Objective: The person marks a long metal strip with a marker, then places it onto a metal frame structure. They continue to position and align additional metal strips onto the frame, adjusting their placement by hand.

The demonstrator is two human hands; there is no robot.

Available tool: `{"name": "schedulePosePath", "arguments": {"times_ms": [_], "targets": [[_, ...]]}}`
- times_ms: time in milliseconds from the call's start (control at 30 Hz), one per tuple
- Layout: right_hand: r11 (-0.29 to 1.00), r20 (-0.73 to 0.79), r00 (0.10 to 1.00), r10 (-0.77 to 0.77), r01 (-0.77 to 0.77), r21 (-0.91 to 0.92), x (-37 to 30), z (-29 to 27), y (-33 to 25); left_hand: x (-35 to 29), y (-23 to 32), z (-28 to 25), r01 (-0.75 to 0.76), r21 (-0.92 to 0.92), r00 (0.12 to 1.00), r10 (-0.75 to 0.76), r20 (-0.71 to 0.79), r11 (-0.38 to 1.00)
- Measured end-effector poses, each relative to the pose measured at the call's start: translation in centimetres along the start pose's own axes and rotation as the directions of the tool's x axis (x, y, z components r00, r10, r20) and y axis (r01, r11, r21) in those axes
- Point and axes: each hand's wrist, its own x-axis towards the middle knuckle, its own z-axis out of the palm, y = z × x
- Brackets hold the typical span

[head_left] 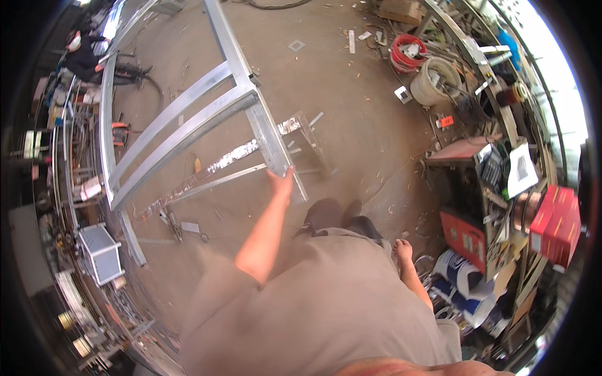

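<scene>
A large frame of silvery square metal tubing (pixel 221 94), with two curved crossbars, reaches from the top of the view toward me. My left hand (pixel 281 183) grips the near end of its right-hand bar, thumb on one side and fingers on the other. Beneath the frame stands a paint-worn metal support (pixel 233 156) with angled legs. By my right side hangs my right hand (pixel 403 250), its fingers loosely curled; I see nothing in it. It is nearest to the cluttered shelving on the right and touches none of it.
A red bucket (pixel 407 54) and a whitish bucket (pixel 435 81) stand far right. Closer on that side are a red machine (pixel 463 238), a red box (pixel 555 225) and a blue-and-white sack (pixel 463 276). Another person (pixel 84 61) is at far left, near a grey metal box (pixel 101 254).
</scene>
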Motion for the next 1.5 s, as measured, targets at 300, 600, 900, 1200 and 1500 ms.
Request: {"name": "schedulePosePath", "arguments": {"times_ms": [300,600,900,1200,1500], "targets": [[0.915,0.31,0.939,-0.149,0.25,-0.317,14.0,-3.6,-17.8,0.4,1.4,5.1,0.237,0.408,0.919,-0.067,-0.389,0.882],[0.584,0.324,0.892,-0.315,0.451,-0.674,26.5,-1.8,-40.4,0.7,3.8,5.1,0.418,0.475,0.881,-0.219,-0.418,0.775],[0.485,0.404,0.794,-0.454,0.601,-0.635,31.8,14.2,-69.7,6.6,26.7,5.5,0.769,0.208,0.633,-0.674,-0.381,0.604],[0.185,0.574,0.747,-0.335,0.65,-0.738,42.4,33.5,-93.5,31.7,38.0,13.4,0.631,0.159,0.775,-0.608,-0.169,0.76],[0.816,0.293,0.919,-0.266,0.376,-0.44,31.9,44.7,-117.9,57.3,51.3,13.8,0.56,-0.02,0.805,-0.538,0.25,0.828]]}}
